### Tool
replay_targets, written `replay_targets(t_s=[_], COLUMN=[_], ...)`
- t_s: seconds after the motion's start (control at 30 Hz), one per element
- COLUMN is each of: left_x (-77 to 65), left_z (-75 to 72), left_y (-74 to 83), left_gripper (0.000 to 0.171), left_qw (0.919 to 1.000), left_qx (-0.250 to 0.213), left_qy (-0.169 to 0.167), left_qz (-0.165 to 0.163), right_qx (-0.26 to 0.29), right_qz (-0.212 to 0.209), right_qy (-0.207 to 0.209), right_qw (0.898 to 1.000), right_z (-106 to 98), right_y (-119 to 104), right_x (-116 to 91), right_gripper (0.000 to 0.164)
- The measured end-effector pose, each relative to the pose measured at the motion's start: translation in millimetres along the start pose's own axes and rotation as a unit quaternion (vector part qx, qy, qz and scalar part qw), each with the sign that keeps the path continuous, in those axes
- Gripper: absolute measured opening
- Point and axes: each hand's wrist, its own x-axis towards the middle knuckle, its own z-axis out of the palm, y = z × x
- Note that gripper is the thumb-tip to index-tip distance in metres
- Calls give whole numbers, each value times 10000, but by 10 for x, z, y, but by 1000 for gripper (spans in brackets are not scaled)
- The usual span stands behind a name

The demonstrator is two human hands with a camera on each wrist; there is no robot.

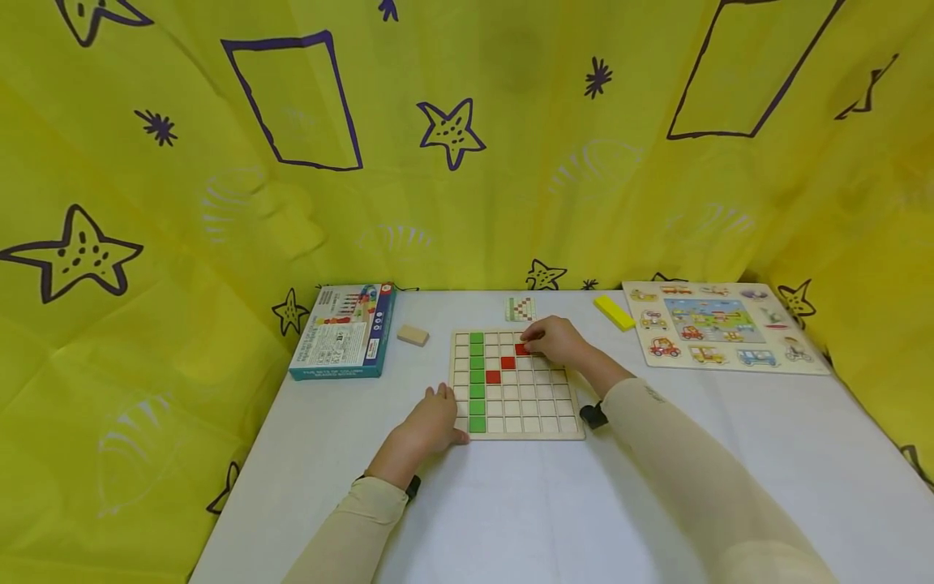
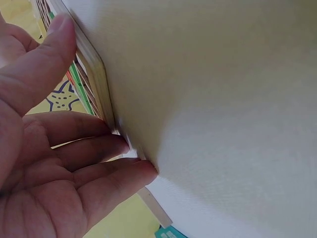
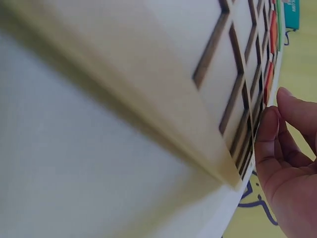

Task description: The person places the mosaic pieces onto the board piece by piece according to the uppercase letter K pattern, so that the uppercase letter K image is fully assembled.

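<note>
A wooden grid board (image 1: pixel 525 434) lies on the white table. Its second column from the left is filled with green tiles (image 1: pixel 477 391). Two red tiles (image 1: pixel 493 377) step diagonally up to the right, and a third red tile (image 1: pixel 521 349) lies further up that diagonal. My right hand (image 1: pixel 558 341) has its bent thumb and index finger at this third tile, partly covering it. At the board's near left corner is my left hand (image 1: pixel 432 422), the thumb on the front edge and the extended fingers along the left side, seen close in the left wrist view.
Behind the board lies a small pattern card (image 1: pixel 520 308). To the left are a wooden block (image 1: pixel 413 335) and a teal game box (image 1: pixel 343 332). A yellow block (image 1: pixel 614 312) and a vehicle puzzle board (image 1: pixel 730 367) lie to the right. Patterned yellow cloth (image 1: pixel 467 219) hangs behind.
</note>
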Motion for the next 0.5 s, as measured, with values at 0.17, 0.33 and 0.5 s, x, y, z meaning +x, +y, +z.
replay_targets(t_s=[0.17,0.33,0.5], left_x=[4,20,24], left_z=[9,17,26], left_y=[7,-11,-32], left_gripper=[89,90,90], left_qw=[10000,9999,9999], left_qx=[46,92,95], left_qy=[4,26,41], left_qz=[26,59,108], right_qx=[86,-44,-82], right_qz=[150,166,179], right_qy=[-4,21,46], right_qw=[9999,9998,9998], right_z=[-134,-305,-478], right_y=[79,189,300], right_x=[-127,-274,-451], right_gripper=[20,18,20])
